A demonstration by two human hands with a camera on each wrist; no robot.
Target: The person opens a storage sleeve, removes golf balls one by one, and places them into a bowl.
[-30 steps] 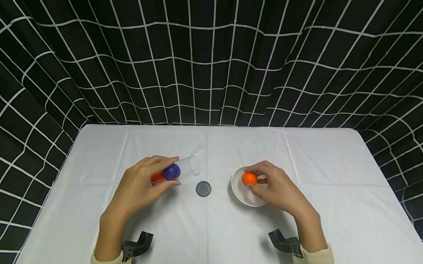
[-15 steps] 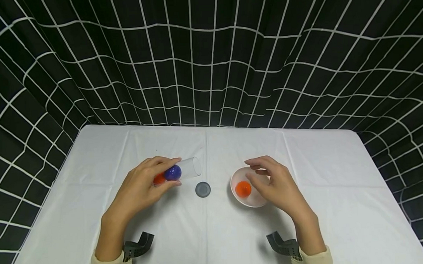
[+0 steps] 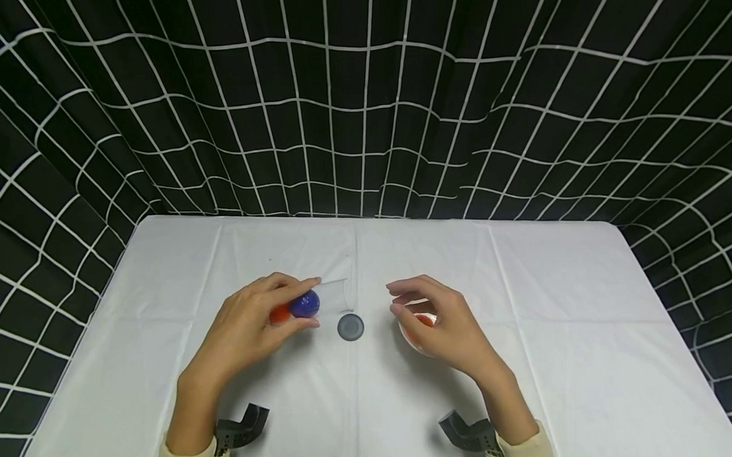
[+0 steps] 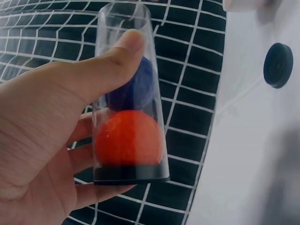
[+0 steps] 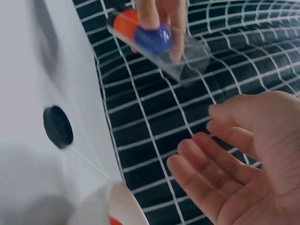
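My left hand (image 3: 242, 323) grips a clear tube (image 3: 334, 297) between thumb and fingers, its mouth tilted toward the right. Inside the tube, a blue ball (image 3: 305, 303) rests against an orange ball (image 4: 129, 138), which sits at the dark base (image 4: 131, 173). Over the small white bowl (image 5: 129, 201) hovers my right hand (image 3: 444, 320), fingers loosely bent with nothing between them. Another orange ball (image 3: 414, 337) lies in that bowl, mostly hidden by the hand in the head view.
A round dark grey cap (image 3: 350, 327) lies on the white tablecloth (image 3: 561, 275) between the hands, just below the tube's mouth. Black curtains with a white grid (image 3: 350, 121) stand behind the table and at its sides.
My right hand has let go of an orange ball, which dropped into the bowl, and has then moved left toward the tube. The left hand has shifted slightly right with the tube.
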